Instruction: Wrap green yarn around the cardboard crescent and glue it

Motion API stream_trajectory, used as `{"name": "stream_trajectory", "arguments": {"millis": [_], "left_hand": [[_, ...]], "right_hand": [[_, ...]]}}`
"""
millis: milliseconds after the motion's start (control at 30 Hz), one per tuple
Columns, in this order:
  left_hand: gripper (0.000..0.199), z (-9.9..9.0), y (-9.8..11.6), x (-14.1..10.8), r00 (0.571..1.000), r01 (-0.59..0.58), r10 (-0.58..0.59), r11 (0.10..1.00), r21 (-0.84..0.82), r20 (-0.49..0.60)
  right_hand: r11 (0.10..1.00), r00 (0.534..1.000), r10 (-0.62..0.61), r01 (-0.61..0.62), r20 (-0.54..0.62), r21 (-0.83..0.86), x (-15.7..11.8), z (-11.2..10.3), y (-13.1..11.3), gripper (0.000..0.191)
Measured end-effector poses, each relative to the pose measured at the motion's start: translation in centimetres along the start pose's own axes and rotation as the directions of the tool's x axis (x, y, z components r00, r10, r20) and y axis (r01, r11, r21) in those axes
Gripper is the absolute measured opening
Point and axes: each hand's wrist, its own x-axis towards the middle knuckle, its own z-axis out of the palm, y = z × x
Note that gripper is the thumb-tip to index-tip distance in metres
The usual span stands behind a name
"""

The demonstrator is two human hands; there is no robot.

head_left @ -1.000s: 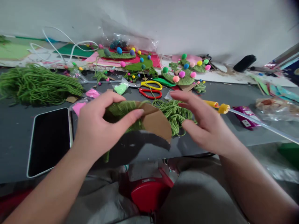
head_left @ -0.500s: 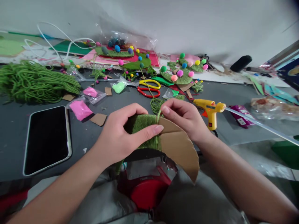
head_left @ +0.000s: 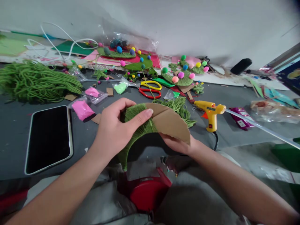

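Note:
My left hand (head_left: 116, 125) grips a crescent of brown cardboard (head_left: 172, 120), its thumb pressed on the top face. Green yarn (head_left: 133, 132) is wound tightly round the left part of the crescent, down to its pointed tip; the right part is bare. Under the bare end is my right hand (head_left: 175, 144), its fingers hidden behind the card. Just beyond the crescent lies a loose heap of green yarn (head_left: 184, 112) on the dark table.
A yellow glue gun (head_left: 211, 112) stands at the right, its clear glue stick pointing outwards. Scissors (head_left: 151, 89), a large yarn bundle (head_left: 39, 81), pink clay (head_left: 82, 109) and a tablet (head_left: 49, 139) lie around. Pom-pom-decorated green pieces (head_left: 180, 76) sit at the back.
My right hand has gone from pinching the yarn at the crescent's top edge to beneath the card. The crescent has moved up and left, its bare end raised.

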Motion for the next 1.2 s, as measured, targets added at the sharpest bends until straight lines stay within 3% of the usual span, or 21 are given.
{"name": "stream_trajectory", "arguments": {"millis": [100,267,467,600,867,967,1067,1200], "left_hand": [[0.037,-0.1,-0.6,0.6,0.998,0.035,-0.032,0.997,0.071,-0.05],[0.038,-0.5,-1.6,1.4,0.99,0.018,0.011,0.979,0.204,-0.14],[0.037,-1.0,-2.2,1.8,0.991,-0.038,0.08,0.941,0.336,-0.111],[0.035,-0.9,-1.9,1.7,0.987,-0.062,0.117,0.91,0.41,-0.11],[0.041,-0.4,-1.7,1.9,0.988,-0.046,0.105,0.898,0.437,-0.113],[0.043,-0.4,-1.5,2.0,0.995,-0.045,0.08,0.907,0.419,-0.065],[0.042,-0.6,-1.2,1.9,0.995,-0.097,0.078,0.931,0.351,0.068],[0.038,-1.1,-0.6,1.7,0.941,-0.167,0.098,0.968,0.19,0.325]], "right_hand": [[0.999,0.993,-0.029,0.032,-0.11,0.024,-0.7,1.1,-0.6,0.013],[0.998,0.997,-0.036,0.039,0.073,-0.046,-1.8,1.3,-2.0,0.019],[0.941,0.991,-0.126,0.108,-0.036,-0.32,-3.0,0.1,-1.5,0.016],[0.915,0.985,-0.161,0.125,-0.064,-0.384,-3.1,-0.7,-1.3,0.015],[0.822,0.947,-0.32,0.275,-0.004,-0.498,-2.0,-1.9,-2.2,0.016],[0.802,0.939,-0.343,0.28,-0.023,-0.528,-1.3,-2.6,-2.5,0.016],[0.827,0.942,-0.323,0.233,-0.093,-0.512,-0.3,-3.4,-2.7,0.014],[0.957,0.965,-0.201,0.156,-0.169,-0.246,1.0,-4.1,-2.9,0.014]]}}
